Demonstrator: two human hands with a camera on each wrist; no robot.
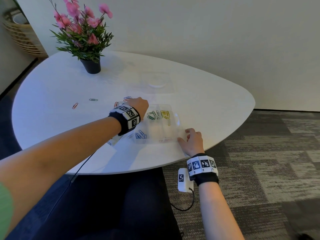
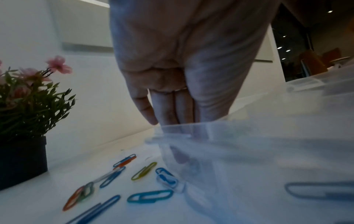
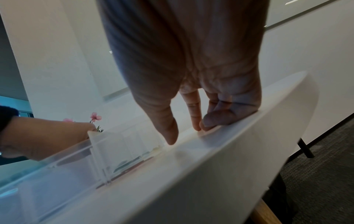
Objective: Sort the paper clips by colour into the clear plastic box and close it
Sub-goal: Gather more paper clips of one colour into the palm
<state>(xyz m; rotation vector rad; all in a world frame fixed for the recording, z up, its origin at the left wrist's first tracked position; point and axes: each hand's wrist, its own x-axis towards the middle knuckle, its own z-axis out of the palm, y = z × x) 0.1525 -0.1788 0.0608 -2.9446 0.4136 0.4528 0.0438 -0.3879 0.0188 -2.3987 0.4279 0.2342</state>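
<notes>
The clear plastic box [image 1: 174, 118] stands open on the white table [image 1: 216, 104]. Its compartments hold green clips [image 1: 151, 115], yellow clips [image 1: 165, 114] and blue clips [image 1: 141, 134]. My left hand [image 1: 138, 105] reaches over the box's far left corner. In the left wrist view its fingers [image 2: 168, 109] point straight down into a compartment, the tips blurred behind the hazy wall. My right hand [image 1: 191, 139] rests at the box's near right corner, thumb [image 3: 171, 136] and forefinger touching the table beside the rim. Loose clips [image 2: 150, 196] of several colours lie left of the box.
A potted pink-flowered plant [image 1: 90, 65] stands at the back left. The clear lid [image 1: 157, 82] lies flat behind the box. An orange clip [image 1: 75, 105] and a green one [image 1: 93, 99] lie apart to the left. The table's rounded edge runs close under my right hand.
</notes>
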